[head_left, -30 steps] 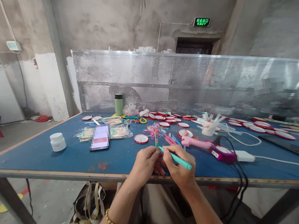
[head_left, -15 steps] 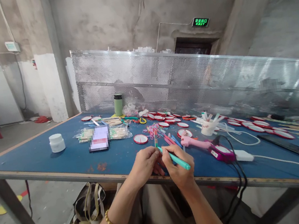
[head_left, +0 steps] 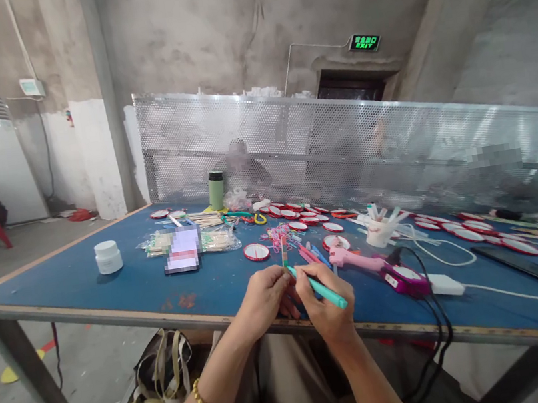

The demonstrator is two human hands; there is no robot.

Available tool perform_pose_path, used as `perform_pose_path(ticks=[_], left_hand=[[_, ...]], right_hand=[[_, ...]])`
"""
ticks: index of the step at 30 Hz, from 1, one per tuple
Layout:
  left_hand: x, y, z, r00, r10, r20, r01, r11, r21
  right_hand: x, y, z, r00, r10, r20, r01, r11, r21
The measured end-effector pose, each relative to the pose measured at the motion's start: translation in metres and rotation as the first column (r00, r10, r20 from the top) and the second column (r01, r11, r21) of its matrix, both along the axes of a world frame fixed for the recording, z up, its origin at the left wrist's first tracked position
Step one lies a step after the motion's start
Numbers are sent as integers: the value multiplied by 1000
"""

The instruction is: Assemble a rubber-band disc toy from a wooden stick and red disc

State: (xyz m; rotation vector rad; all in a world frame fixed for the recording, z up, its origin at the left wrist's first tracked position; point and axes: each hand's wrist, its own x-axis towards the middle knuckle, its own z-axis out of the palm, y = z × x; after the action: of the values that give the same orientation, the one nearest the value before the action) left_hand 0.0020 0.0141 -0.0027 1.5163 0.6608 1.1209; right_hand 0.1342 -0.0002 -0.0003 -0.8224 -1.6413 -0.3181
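My right hand [head_left: 328, 300] is closed around a teal marker pen [head_left: 332, 296], its tip end pointing up and left toward my other hand. Pinched in my left hand [head_left: 266, 299] is a thin, flat strip [head_left: 284, 253] standing upright, with pinkish and green marks on it. The pen's front end meets the strip's lower part; whether they touch I cannot tell. Both hands are close together over the table's front edge. Just beyond them lie several coloured pens [head_left: 310, 254] and a round, red-rimmed white disc [head_left: 256, 252].
On the blue table [head_left: 135, 289] are a white jar [head_left: 108, 258], a phone [head_left: 182, 249] on bagged sticks, a green bottle [head_left: 216, 190], a paper cup [head_left: 379, 232], a pink-and-purple corded tool [head_left: 402, 278] and a power strip [head_left: 446, 283]. A perforated metal screen [head_left: 289, 131] stands behind.
The view has turned slightly left, so everything sits a little farther right. Both hands keep the same holds, and a blurred person shows more clearly behind the screen.
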Motion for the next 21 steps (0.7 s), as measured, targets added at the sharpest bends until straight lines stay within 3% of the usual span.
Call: perform_pose_path(ticks=[21], left_hand=[[-1,0,1,999,-34,33,35,999,-37]], right_hand=[[1,-1,-2,999,-29,-18,29,999,17]])
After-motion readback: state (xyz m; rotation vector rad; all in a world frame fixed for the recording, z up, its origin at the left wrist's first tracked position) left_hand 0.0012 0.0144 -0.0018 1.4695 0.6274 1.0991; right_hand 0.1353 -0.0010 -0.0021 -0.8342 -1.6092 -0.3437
